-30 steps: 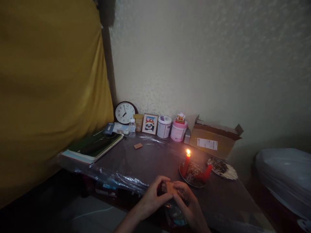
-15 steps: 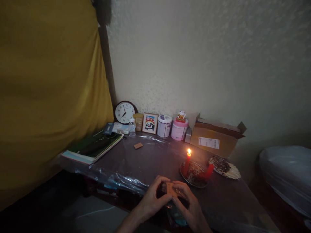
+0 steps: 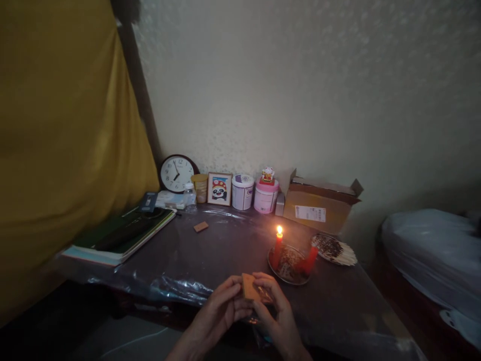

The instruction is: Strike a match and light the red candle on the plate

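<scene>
My left hand [image 3: 218, 312] and my right hand [image 3: 271, 313] meet over the near edge of the dark table [image 3: 225, 245], fingers curled. Between them they hold a small tan matchbox [image 3: 248, 287], tilted up on edge. Just beyond my hands stands a round metal plate [image 3: 287, 261] with a lit red candle [image 3: 277, 249] and an unlit red candle [image 3: 311, 256]. A second small tan box [image 3: 201, 226] lies farther back on the table.
A heap of used matchsticks [image 3: 335, 249] lies right of the plate. Along the wall stand a clock [image 3: 176, 173], a framed panda picture [image 3: 219, 189], white [image 3: 242, 191] and pink [image 3: 265, 196] tubs and a cardboard box [image 3: 318, 206]. Books [image 3: 120, 235] sit left, by a yellow curtain [image 3: 63, 140].
My view has turned a little to the right, so everything shifted left. My hands have lifted the matchbox slightly and tilted it more upright. The candle flame still burns.
</scene>
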A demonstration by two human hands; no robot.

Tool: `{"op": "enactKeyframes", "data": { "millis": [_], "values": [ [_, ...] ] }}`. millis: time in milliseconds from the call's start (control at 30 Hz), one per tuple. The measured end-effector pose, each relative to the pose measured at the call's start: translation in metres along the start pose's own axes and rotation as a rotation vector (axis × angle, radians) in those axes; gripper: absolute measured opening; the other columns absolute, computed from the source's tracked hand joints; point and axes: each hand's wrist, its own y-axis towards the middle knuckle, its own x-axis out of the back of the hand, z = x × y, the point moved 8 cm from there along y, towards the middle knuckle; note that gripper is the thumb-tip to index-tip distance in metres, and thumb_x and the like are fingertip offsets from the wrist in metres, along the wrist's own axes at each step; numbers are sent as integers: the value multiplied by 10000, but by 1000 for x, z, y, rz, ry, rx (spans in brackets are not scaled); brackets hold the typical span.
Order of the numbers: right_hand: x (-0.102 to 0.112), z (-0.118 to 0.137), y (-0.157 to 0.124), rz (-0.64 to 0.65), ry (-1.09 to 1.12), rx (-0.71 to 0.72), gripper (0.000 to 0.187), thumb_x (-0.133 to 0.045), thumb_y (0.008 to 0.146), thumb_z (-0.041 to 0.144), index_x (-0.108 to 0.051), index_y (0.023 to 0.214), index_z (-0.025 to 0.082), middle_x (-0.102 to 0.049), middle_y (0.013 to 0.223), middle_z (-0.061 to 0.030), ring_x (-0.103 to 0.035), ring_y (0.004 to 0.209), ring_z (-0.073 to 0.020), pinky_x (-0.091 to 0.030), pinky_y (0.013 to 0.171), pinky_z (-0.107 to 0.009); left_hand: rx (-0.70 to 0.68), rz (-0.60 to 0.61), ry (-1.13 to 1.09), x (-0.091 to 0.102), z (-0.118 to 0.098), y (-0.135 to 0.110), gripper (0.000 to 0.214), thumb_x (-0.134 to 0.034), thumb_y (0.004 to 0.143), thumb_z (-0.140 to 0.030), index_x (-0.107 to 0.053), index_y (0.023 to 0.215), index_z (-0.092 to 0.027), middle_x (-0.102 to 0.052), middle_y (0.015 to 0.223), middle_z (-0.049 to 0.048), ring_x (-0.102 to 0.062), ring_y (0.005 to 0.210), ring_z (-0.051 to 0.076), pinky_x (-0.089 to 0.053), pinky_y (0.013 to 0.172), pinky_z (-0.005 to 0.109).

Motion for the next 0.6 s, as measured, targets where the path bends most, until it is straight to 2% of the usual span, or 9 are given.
{"op": "enactKeyframes", "data": {
  "millis": [100, 333, 433, 533, 600],
  "values": [
    [-4, 1, -2, 17, -6, 15, 237, -550, 815, 293, -534, 1045, 236, -529, 1193, -73, -543, 1076, -212, -476, 870, -292, 25, 42, -68, -5, 3, -2, 219, -457, 837, -267, -590, 969, -155, -643, 912, 94, -617, 839, 196, -421, 803, 345],
    [-4, 4, -5, 30, -79, 83, 279, -581, 773, 251, -540, 1049, 242, -548, 1183, -82, -571, 1020, -210, -500, 824, -283, 94, 33, -80, -7, 8, -4, 250, -487, 814, -279, -601, 1020, -196, -629, 950, 74, -596, 846, 186, -420, 782, 318],
    [-2, 0, -7, -23, -68, 100, 270, -601, 757, 331, -568, 1013, 250, -578, 1143, -87, -573, 1014, -238, -504, 808, -313, 111, 48, -88, -9, 10, -4, 226, -542, 768, -289, -626, 959, -202, -618, 987, 78, -579, 912, 207, -427, 763, 302],
    [-3, -14, -12, -76, -54, 90, 317, -565, 756, 492, -598, 963, 255, -606, 1093, -91, -596, 959, -249, -501, 800, -341, 103, -10, -73, 2, 15, -1, 232, -568, 743, -326, -632, 929, -203, -623, 951, 81, -587, 881, 213, -437, 718, 294],
    [-6, -24, -14, -82, -54, 71, 327, -520, 780, 525, -615, 943, 257, -622, 1072, -89, -619, 899, -235, -506, 786, -338, 134, -49, -8, 15, 24, 3, 245, -613, 707, -351, -638, 893, -194, -633, 898, 83, -597, 840, 220, -440, 722, 316]
  ]
}}
